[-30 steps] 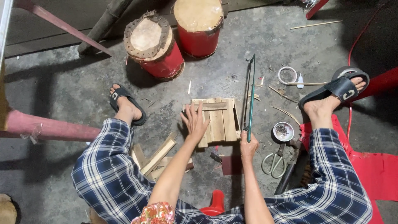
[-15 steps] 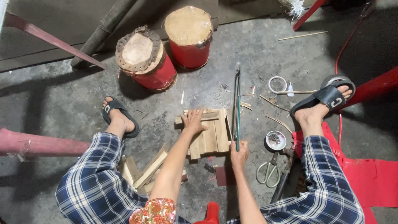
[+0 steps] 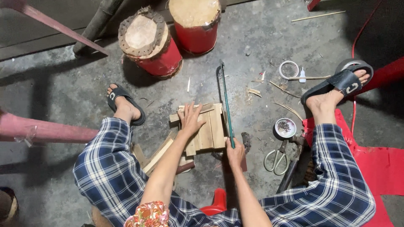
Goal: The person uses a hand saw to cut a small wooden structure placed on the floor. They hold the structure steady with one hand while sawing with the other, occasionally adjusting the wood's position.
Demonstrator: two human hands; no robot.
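Observation:
I sit low over a concrete floor with my legs spread. My left hand (image 3: 190, 119) presses flat, fingers spread, on a small panel of wooden slats (image 3: 210, 130) lying on the floor. My right hand (image 3: 235, 152) grips the handle end of a thin green-framed saw (image 3: 225, 101). The saw runs away from me along the panel's right edge. Loose wooden strips (image 3: 158, 154) lie under and to the left of the panel.
Two red drums with wood tops (image 3: 147, 42) (image 3: 195, 21) stand ahead. Scissors (image 3: 275, 157), a small tin of nails (image 3: 285, 127), a tape ring (image 3: 289, 69) and a glue bottle (image 3: 301, 75) lie to the right. A pink bar (image 3: 46, 131) is on the left, a red sheet (image 3: 378, 159) on the right.
The view has shifted a little. My left hand stays on the slats, and my right hand with the saw has slid slightly along the panel's right edge.

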